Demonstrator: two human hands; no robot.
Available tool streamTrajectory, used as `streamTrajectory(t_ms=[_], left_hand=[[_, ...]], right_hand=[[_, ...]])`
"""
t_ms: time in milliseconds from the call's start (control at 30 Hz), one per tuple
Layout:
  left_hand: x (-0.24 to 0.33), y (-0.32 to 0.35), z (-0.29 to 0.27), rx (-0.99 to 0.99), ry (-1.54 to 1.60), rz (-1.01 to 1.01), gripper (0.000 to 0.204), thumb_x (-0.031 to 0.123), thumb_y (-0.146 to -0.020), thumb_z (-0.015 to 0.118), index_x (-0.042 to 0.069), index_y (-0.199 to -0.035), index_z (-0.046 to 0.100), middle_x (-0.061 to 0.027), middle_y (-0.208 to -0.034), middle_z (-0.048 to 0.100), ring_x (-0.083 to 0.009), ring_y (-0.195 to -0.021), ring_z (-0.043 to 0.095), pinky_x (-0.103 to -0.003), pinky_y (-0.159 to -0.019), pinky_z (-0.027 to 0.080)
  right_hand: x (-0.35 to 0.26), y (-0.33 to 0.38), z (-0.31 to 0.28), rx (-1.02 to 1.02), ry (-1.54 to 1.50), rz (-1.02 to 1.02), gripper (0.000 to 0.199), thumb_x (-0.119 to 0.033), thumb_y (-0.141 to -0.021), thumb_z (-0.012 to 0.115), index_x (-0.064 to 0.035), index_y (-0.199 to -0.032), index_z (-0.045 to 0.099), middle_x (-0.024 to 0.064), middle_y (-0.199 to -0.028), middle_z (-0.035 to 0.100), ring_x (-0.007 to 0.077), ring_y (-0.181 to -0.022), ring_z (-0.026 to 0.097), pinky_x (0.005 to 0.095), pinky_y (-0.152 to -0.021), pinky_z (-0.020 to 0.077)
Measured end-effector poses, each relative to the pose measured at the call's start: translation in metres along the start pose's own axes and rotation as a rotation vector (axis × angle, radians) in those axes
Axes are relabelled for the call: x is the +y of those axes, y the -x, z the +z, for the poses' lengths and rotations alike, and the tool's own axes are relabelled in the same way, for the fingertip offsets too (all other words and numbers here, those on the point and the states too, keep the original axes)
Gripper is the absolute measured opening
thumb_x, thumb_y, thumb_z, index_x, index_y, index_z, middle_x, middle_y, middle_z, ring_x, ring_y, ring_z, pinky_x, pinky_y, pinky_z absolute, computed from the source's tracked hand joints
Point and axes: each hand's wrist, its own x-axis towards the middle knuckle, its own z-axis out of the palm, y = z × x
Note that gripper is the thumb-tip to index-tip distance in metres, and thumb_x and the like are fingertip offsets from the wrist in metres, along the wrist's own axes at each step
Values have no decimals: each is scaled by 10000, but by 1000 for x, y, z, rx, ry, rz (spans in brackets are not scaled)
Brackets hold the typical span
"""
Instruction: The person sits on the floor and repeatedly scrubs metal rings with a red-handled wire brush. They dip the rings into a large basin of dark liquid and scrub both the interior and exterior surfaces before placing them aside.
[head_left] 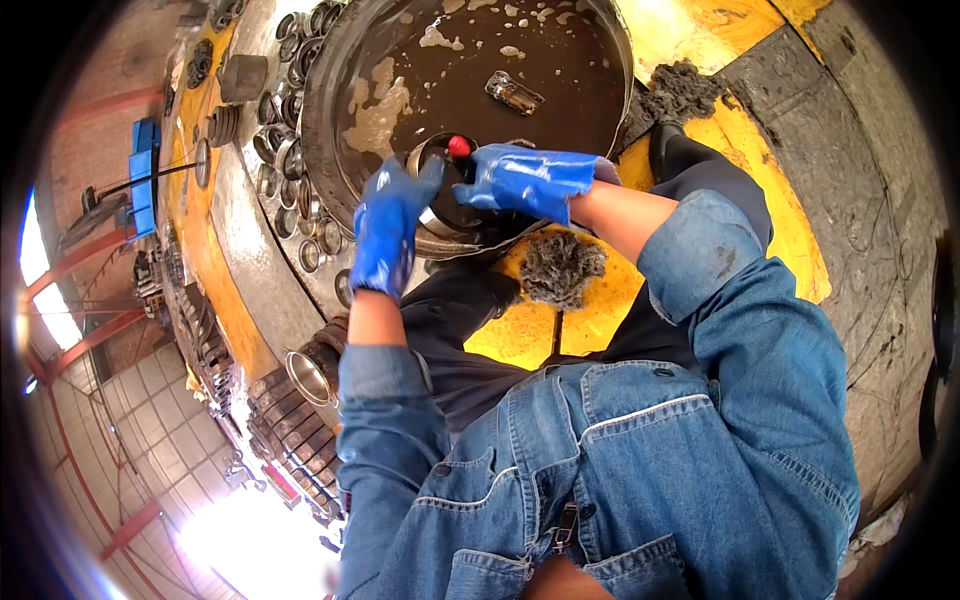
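Both my hands wear blue rubber gloves over the near part of a wide round basin [322,120] of dark, foamy liquid. My left hand [392,205] grips the left side of a shiny metal ring [418,152], with the thumb toward its inside. My right hand [515,182] is closed at the ring's right side, its fingers reaching inward. From that fist sticks a red rounded end [459,146] of something; the rest is hidden, so I cannot tell its kind. Farther off in the liquid lies a brush-like block [514,93] with a pale, wet surface.
Several metal rings [290,160] crowd the metal tabletop left of the basin. A larger ring [310,375] sits nearer me. Grey matted fibre wads lie between my legs [562,270] and right of the basin [682,92]. A yellow surface [740,170] lies beneath, beside grey boards [850,200].
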Motion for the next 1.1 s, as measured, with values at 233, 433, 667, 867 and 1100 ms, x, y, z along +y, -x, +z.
streamTrajectory(t_ms=[233,433,667,867,1100], left_hand=[[-11,57,44,268,105,-167,722,608,-938,606,24,-1360,638,-292,-1136,737,-475,-1098,700,-512,-944,554],[-3,27,1,6,80,-4,717,595,-921,632,-49,-1234,676,-310,-1171,720,-453,-1081,711,-489,-975,533],[-20,-44,-13,-206,-142,-45,708,541,-886,753,-73,-1233,691,-236,-1026,759,-319,-937,737,-448,-854,561],[14,52,23,205,-76,-165,730,604,-936,637,17,-1369,636,-293,-1175,732,-461,-1152,688,-497,-978,537],[-2,55,41,232,32,-172,658,586,-944,606,24,-1276,689,-270,-1116,749,-474,-1070,706,-512,-916,554]], right_hand=[[3,15,-12,-203,-734,199,399,-433,-985,612,-68,-1049,763,31,-797,702,129,-701,601,322,-678,449],[-7,20,-23,-74,-310,138,435,-473,-897,691,-50,-957,771,121,-794,739,276,-711,694,403,-671,527],[-13,-10,23,-12,361,-176,406,-441,-880,690,-50,-962,765,211,-853,729,439,-818,710,513,-738,580],[-6,19,-23,-203,-424,94,350,-375,-940,644,-58,-1039,753,125,-829,712,234,-784,681,366,-704,505],[2,29,-31,-169,-516,44,333,-380,-974,621,-82,-1024,762,56,-815,694,150,-772,636,292,-688,466]])
